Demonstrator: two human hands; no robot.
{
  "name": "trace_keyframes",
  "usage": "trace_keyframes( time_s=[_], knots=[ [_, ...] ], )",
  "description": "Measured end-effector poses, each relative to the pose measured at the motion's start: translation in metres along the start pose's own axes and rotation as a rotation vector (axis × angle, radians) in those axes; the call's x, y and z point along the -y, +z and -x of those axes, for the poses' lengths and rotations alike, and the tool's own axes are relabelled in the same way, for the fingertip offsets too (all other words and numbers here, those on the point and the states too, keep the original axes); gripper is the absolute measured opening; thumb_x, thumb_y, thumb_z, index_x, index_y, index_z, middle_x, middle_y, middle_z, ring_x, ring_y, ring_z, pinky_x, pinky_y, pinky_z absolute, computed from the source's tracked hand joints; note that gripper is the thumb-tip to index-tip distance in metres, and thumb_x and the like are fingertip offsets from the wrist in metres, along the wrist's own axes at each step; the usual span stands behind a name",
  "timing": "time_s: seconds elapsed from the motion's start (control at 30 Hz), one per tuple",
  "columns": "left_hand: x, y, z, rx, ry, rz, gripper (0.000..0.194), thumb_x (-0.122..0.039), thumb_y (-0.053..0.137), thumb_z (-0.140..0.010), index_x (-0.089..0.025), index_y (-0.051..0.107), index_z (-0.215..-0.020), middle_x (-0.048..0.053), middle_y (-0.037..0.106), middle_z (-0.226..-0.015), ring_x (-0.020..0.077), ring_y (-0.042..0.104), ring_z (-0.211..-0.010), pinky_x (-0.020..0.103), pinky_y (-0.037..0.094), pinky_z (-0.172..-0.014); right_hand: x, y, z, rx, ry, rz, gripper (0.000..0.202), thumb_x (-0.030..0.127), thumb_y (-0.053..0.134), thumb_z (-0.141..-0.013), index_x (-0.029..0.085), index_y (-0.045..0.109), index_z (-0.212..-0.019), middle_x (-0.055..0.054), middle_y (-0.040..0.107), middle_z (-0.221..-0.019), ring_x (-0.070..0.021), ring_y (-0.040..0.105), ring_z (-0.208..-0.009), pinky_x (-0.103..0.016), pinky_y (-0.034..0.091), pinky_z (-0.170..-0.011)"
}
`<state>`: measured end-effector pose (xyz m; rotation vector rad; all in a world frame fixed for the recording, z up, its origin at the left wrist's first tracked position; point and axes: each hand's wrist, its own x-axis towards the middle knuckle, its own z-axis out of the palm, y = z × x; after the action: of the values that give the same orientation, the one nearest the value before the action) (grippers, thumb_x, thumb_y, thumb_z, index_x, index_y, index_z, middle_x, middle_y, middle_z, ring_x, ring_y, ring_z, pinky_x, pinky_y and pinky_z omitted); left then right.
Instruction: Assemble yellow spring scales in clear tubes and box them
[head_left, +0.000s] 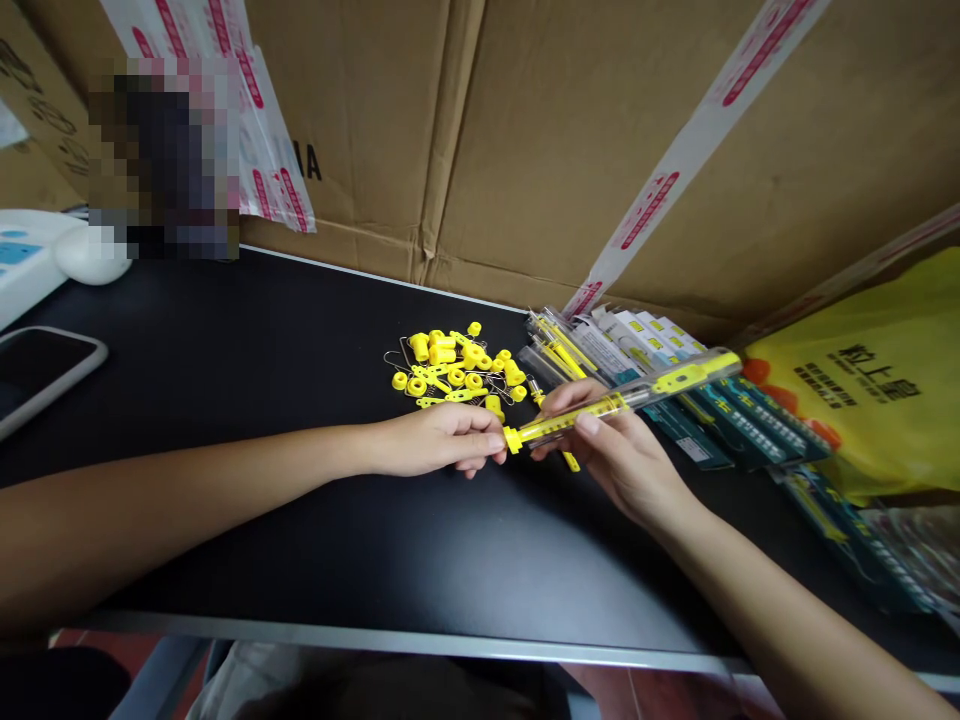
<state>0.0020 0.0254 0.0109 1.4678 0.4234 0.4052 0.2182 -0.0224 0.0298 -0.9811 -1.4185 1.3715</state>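
Observation:
A clear tube with yellow parts inside (637,393) slants across the middle right, its far end up at the right. My right hand (607,440) is wrapped round its near half. At its lower left end, a yellow end piece (513,439) is pinched by the fingers of my left hand (442,438). Just beyond my left hand lies a pile of small yellow parts (457,371) with caps, rings, flat pieces and metal wire hooks. A small yellow piece (572,461) shows under my right hand.
Packaged items (600,345) and dark green packs (757,420) lie at the right, beside a yellow bag (870,380). A phone (45,370) and white power strip (30,262) sit at the left. Cardboard (360,130) stands behind the black table (300,560).

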Motion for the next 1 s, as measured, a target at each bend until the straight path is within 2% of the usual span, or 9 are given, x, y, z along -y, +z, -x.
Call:
trace_keyframes(
  time_s=[0.2, 0.5, 0.67, 0.8, 1.0],
  knots=[
    [-0.0008, -0.0008, 0.0007, 0.040, -0.030, -0.037, 0.035, -0.046, 0.056, -0.085, -0.014, 0.053, -0.072, -0.006, 0.044, -0.056, 0.0084, 0.044, -0.056, 0.025, 0.037, -0.062, -0.0051, -0.0003, 0.0026, 0.032, -0.020, 0.071, 0.019, 0.039, 0.059, -0.089, 0.023, 0.058, -0.098, 0.002, 0.056, -0.069, -0.0112, 0.057, -0.064, -0.024, 0.052, -0.064],
    [-0.0037, -0.0028, 0.0002, 0.111, -0.061, 0.105, 0.038, -0.049, 0.062, -0.082, -0.012, 0.057, -0.074, -0.006, 0.045, -0.056, 0.0070, 0.040, -0.053, 0.025, 0.037, -0.059, -0.0054, 0.0036, 0.0010, 0.050, -0.060, 0.101, 0.019, 0.036, 0.064, -0.085, 0.021, 0.063, -0.097, 0.000, 0.059, -0.073, -0.0124, 0.059, -0.062, -0.025, 0.053, -0.059],
    [-0.0010, -0.0021, 0.0004, 0.134, -0.129, 0.183, 0.041, -0.053, 0.063, -0.079, -0.014, 0.057, -0.075, -0.009, 0.040, -0.050, 0.0070, 0.041, -0.050, 0.028, 0.044, -0.062, -0.0078, 0.0017, 0.0020, 0.052, -0.091, 0.106, 0.016, 0.031, 0.067, -0.083, 0.021, 0.064, -0.095, 0.000, 0.061, -0.074, -0.0114, 0.060, -0.061, -0.023, 0.053, -0.058],
    [-0.0011, -0.0034, 0.0015, 0.136, -0.145, 0.200, 0.041, -0.054, 0.064, -0.079, -0.013, 0.057, -0.076, -0.009, 0.040, -0.050, 0.0066, 0.039, -0.049, 0.027, 0.045, -0.061, -0.0085, -0.0001, 0.0029, 0.059, -0.108, 0.139, 0.016, 0.031, 0.068, -0.082, 0.021, 0.064, -0.095, 0.000, 0.063, -0.072, -0.0123, 0.061, -0.061, -0.024, 0.054, -0.058],
    [-0.0007, -0.0045, 0.0024, 0.142, -0.112, 0.154, 0.042, -0.054, 0.064, -0.079, -0.012, 0.059, -0.075, -0.005, 0.052, -0.055, 0.0072, 0.048, -0.054, 0.024, 0.042, -0.061, -0.0077, 0.0068, 0.0043, 0.006, -0.137, 0.196, 0.018, 0.033, 0.070, -0.080, 0.020, 0.063, -0.091, -0.001, 0.063, -0.073, -0.0129, 0.062, -0.057, -0.025, 0.055, -0.053]
  ],
)
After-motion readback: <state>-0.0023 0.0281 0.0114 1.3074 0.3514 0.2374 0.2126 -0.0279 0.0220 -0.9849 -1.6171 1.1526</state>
